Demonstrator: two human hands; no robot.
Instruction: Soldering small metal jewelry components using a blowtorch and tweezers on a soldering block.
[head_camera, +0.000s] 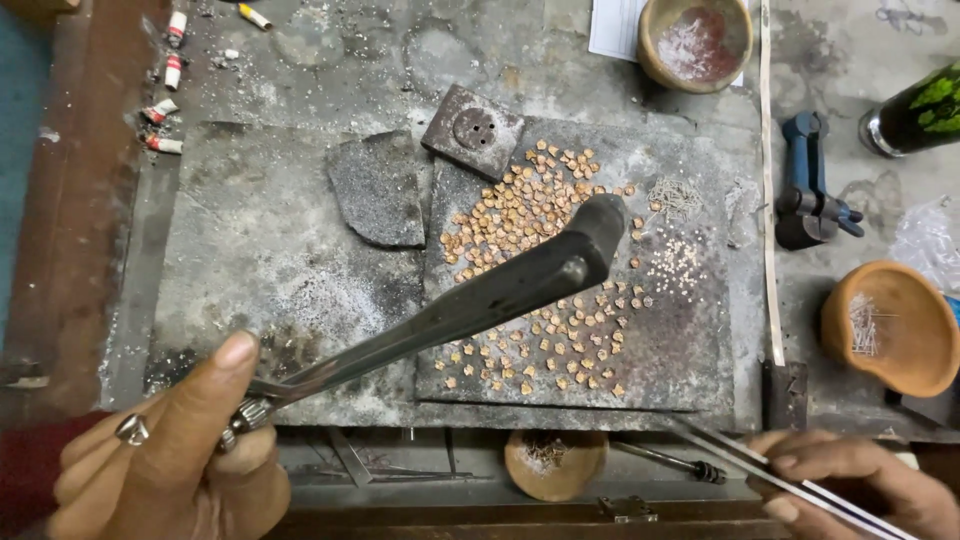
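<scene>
Now | left hand grips torch over copper pieces | right hand pinches tweezers

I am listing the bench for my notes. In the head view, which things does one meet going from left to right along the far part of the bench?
Small red-and-white tubes → dark curved slab → square metal block → round clay bowl with reddish inside → blue tool → dark green bottle.

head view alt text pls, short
A left hand holds a dark metal torch over small copper-coloured pieces spread on a grey slab; the right hand holds tweezers.
</scene>
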